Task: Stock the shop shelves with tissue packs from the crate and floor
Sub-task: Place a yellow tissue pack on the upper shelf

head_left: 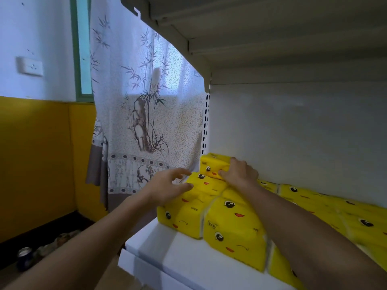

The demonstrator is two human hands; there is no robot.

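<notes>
Yellow tissue packs with cartoon faces fill the white shelf (167, 254) from its left end to the right edge of view. One pack (211, 164) sits on top of the others at the back left corner, and my right hand (239, 171) grips its right side. My left hand (169, 185) hovers with spread fingers at the left edge of a lower pack (207, 185), fingertips touching or nearly touching it. Two front packs (232, 225) stand at the shelf's front.
Another shelf (251, 38) hangs close above. A bamboo-print curtain (146, 114) covers the window to the left of the shelving. A yellow lower wall (37, 164) and a can (24, 258) on the floor lie at the left.
</notes>
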